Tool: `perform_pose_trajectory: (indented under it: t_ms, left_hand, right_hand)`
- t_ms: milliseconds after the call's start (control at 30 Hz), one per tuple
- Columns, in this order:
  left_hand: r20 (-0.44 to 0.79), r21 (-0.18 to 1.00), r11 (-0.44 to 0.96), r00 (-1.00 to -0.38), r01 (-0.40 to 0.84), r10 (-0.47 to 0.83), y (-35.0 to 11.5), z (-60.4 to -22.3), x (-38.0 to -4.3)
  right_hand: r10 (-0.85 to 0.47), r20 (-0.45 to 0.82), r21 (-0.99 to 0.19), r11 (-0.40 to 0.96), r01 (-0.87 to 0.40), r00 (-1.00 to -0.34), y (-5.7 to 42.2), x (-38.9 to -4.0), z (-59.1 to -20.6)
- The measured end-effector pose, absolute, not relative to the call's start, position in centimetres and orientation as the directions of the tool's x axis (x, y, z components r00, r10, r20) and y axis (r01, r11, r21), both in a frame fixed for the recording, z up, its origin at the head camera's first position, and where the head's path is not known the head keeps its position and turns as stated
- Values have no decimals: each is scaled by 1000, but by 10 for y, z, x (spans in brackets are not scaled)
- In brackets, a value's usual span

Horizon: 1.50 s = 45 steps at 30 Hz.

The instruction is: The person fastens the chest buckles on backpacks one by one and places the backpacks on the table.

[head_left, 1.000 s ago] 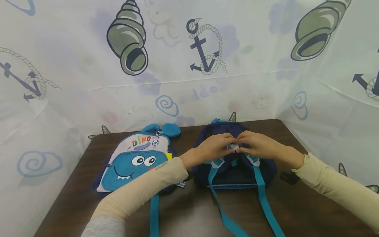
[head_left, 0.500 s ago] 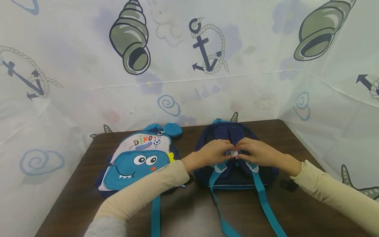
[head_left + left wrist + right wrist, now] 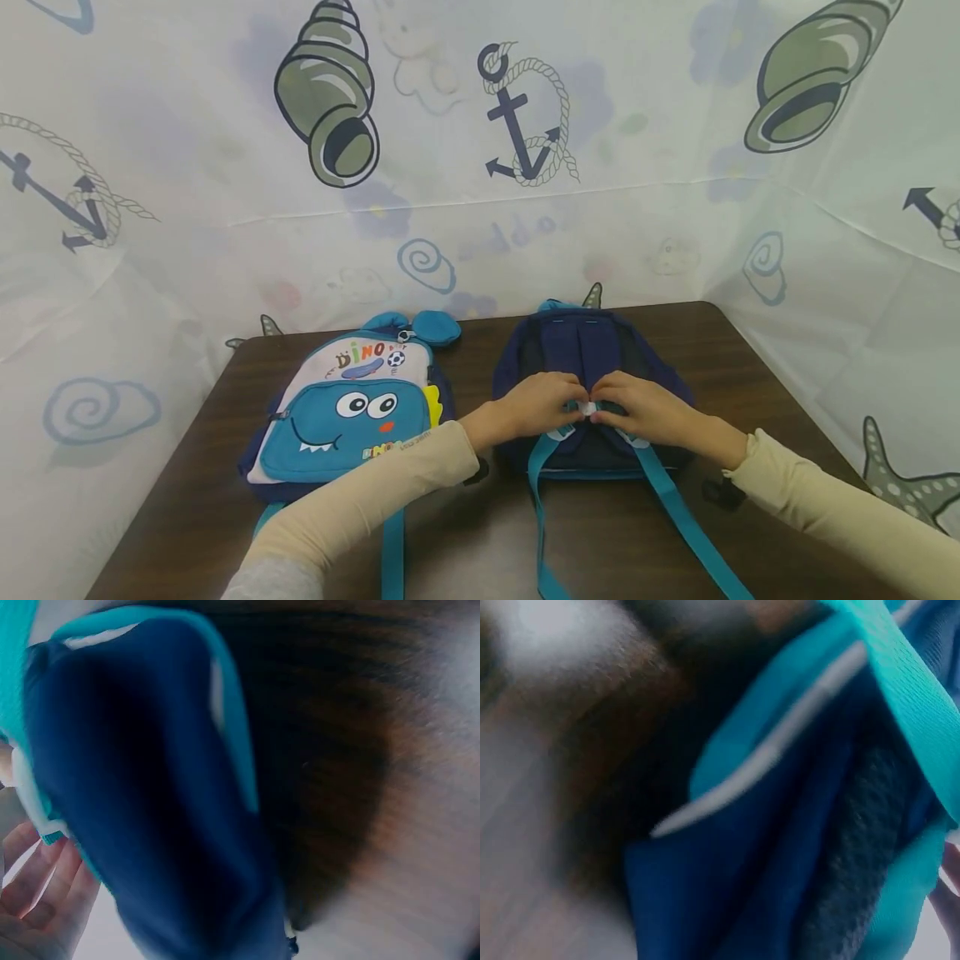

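Note:
A navy backpack (image 3: 585,342) lies with its strap side up on the right half of the table. Over its lower middle, both hands meet at a small white buckle (image 3: 587,408). My left hand (image 3: 536,404) pinches the buckle from one side, and my right hand (image 3: 648,408) pinches it from the other. Below the hands, two turquoise straps (image 3: 681,510) trail toward the near edge. The left wrist view has the backpack's navy side (image 3: 165,772) beside the left fingers (image 3: 56,889). In the right wrist view a turquoise strap (image 3: 911,712) crosses the pack; only a bit of that hand shows.
To the left, a second backpack (image 3: 337,429) with a blue dinosaur face lies front up, partly covered by the left sleeve. A small dark object (image 3: 723,493) sits by the right cuff. White printed cloth (image 3: 480,233) surrounds the brown table (image 3: 480,550).
Both hands have come down the backpack toward its bottom edge, bringing the white buckle along. More of the navy shoulder straps now shows above them. The dinosaur backpack has stayed in place.

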<state>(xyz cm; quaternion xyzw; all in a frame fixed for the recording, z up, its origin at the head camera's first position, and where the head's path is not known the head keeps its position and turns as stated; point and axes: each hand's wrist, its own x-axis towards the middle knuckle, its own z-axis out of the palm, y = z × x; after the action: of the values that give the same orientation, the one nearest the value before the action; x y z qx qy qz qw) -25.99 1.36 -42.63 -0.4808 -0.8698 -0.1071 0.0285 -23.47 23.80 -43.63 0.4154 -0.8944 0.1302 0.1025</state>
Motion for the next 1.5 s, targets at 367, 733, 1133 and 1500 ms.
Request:
perform_pose_trajectory:
  t_ms: [367, 733, 1133, 1500]
  left_hand:
    - [123, 14, 708, -704, 706, 700, -31, -431, -249]
    - [49, 47, 837, -838, 545, 543, -94, -396, -239]
    - [14, 109, 899, -905, 425, 426, -140, -381, -224]
    - [-18, 115, 948, -953, 297, 301, -190, -388, -211]
  right_hand:
    - [-583, 215, -182, 764, -619, -783, 225, -237, -421]
    - [-486, 72, -147, 859, -491, -871, 194, -235, -389]
    - [-464, -9, -209, 867, -452, -886, 141, -234, -373]
    - [-482, -34, -212, 859, -465, -875, 82, -234, -374]
